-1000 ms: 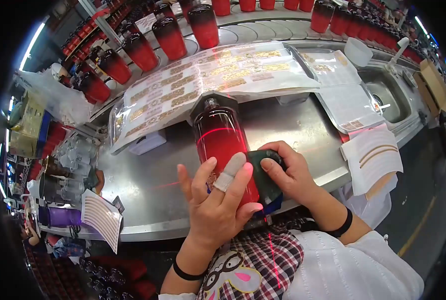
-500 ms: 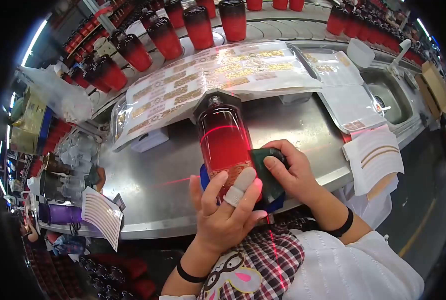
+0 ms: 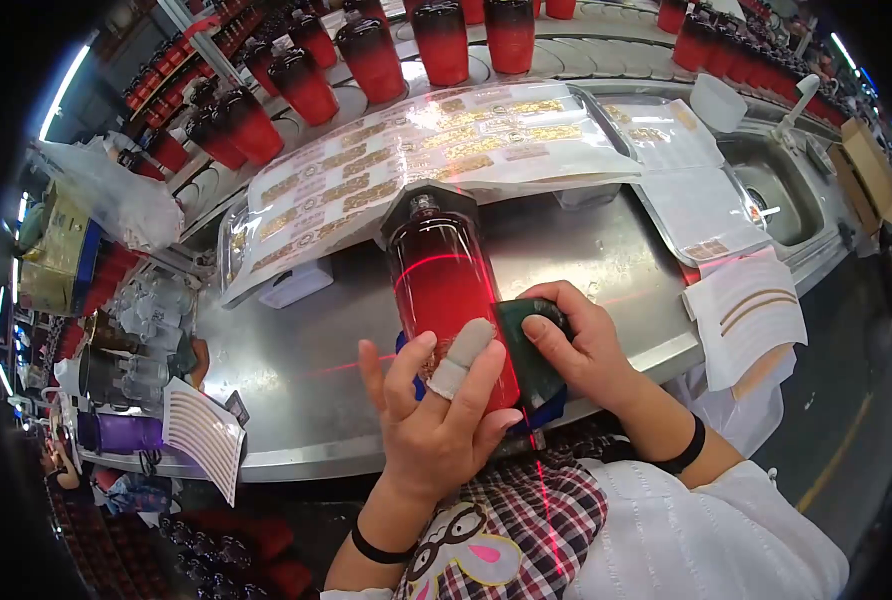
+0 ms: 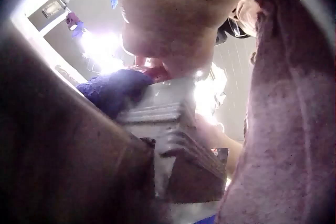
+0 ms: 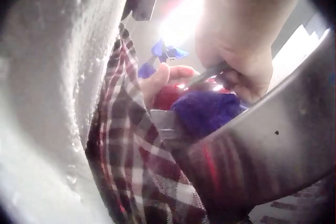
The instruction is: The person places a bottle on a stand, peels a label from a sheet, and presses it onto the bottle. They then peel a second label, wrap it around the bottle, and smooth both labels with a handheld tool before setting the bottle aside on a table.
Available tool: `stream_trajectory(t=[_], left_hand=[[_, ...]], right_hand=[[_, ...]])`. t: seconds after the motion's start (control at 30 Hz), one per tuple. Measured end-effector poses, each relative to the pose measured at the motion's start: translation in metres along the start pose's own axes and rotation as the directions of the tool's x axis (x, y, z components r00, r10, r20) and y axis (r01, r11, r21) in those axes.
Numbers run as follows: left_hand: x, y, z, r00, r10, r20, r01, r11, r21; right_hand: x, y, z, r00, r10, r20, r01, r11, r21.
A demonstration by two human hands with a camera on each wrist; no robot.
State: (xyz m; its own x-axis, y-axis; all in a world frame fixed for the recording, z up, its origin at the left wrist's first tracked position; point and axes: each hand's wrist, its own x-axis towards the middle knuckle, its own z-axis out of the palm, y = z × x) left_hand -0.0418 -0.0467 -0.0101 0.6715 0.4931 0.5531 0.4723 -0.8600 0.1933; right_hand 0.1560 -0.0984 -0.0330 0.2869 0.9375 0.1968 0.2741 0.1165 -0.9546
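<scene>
A glass bottle, red fading to near black at its shoulder, lies on its back with its neck away from me, in a dark cradle. Blue cloth shows beneath its near end. My left hand rests its fingertips on the lower front of the bottle, fingers spread and mostly straight. A pale fabric sleeve covers one finger. Gold decoration peeks out between the fingers. Against the bottle's right side, my right hand grips a dark green pad between thumb and fingers.
Sheets of gold decals lie on a tray behind the bottle. Red-black bottles line the conveyor beyond. To the right are another tray, a sink and hanging strip sheets. A purple container stands left.
My left fingertips slid toward the bottle's near end, baring gold decoration, then came back up slightly over it. Bottles on the conveyor moved right. My right hand keeps its hold on the pad.
</scene>
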Motion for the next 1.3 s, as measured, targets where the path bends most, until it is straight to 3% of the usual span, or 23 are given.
stream_trajectory(t=[0.57,0.9,1.07,1.2,1.23,1.3], left_hand=[[-0.019,0.004,0.004,0.996,0.077,-0.038,-0.080,0.993,-0.091],[-0.028,-0.004,0.003,0.994,0.062,-0.092,-0.076,0.986,-0.149],[-0.036,-0.008,0.003,0.986,0.002,-0.169,-0.040,0.975,-0.218],[-0.032,-0.009,0.011,0.972,-0.091,-0.218,0.045,0.977,-0.211],[-0.031,-0.013,0.007,0.993,-0.054,-0.108,0.040,0.991,-0.124],[-0.029,-0.013,0.007,0.991,-0.097,-0.092,0.086,0.990,-0.114]], right_hand=[[-0.001,0.002,0.001,1.000,-0.009,-0.010,0.009,1.000,-0.009],[-0.001,-0.001,0.000,0.999,0.032,0.000,-0.032,0.996,0.078],[0.003,-0.025,-0.004,0.993,0.071,0.093,-0.088,0.977,0.194],[0.010,-0.033,0.003,0.992,0.016,0.123,-0.032,0.990,0.135],[0.009,-0.026,0.007,0.994,-0.003,0.105,-0.010,0.993,0.118],[0.009,-0.022,0.009,0.997,0.014,0.077,-0.022,0.994,0.108]])
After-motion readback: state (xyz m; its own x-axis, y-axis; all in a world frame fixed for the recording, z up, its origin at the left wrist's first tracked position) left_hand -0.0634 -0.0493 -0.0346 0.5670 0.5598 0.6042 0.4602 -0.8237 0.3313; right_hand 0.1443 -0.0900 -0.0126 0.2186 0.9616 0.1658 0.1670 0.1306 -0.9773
